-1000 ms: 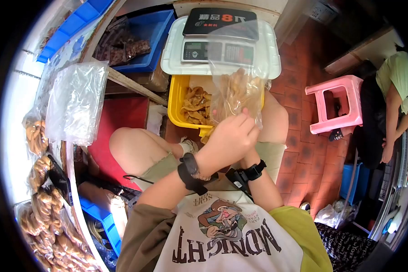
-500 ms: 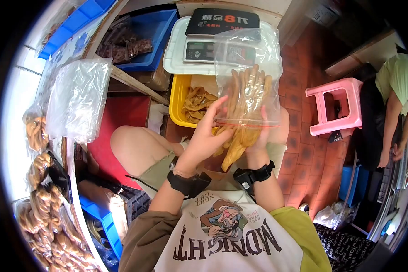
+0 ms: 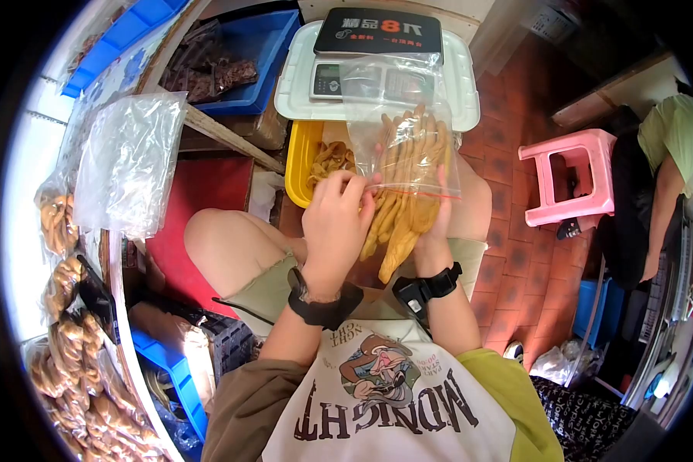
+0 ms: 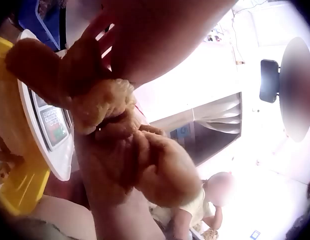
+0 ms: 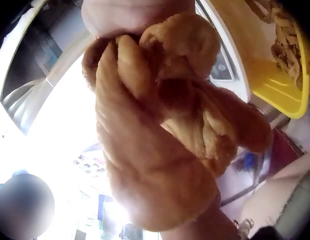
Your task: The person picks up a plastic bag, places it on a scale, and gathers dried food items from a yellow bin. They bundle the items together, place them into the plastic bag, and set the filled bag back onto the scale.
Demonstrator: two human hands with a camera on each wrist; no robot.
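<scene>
A clear zip bag [image 3: 362, 115] with a red line at its mouth covers much of a bundle of long yellow-brown dried pieces [image 3: 396, 231]. Their near ends stick out of the mouth toward the person. My left hand [image 3: 335, 223] pinches the bag's left edge near the red line with curled fingers. Along the right side of the bundle, my right hand [image 3: 436, 227] grips it from beneath, its fingers mostly hidden behind the pieces. In the right wrist view, the bulging folded ends [image 5: 145, 150] hang close to the lens.
A yellow tub [image 3: 300, 162] holds more dried pieces beyond the left hand. Behind it, a digital scale [image 3: 327, 81] sits on a white lid [image 3: 296, 96]. Plastic bags [image 3: 131, 165] lie at left, near a blue bin [image 3: 273, 69]. A pink stool [image 3: 543, 185] and another person [image 3: 674, 138] are at right.
Both hands have turned the bag and bundle so the mouth faces the person. The left hand moved from the bundle's side to pinch the bag's edge, and the bag shifted slightly left.
</scene>
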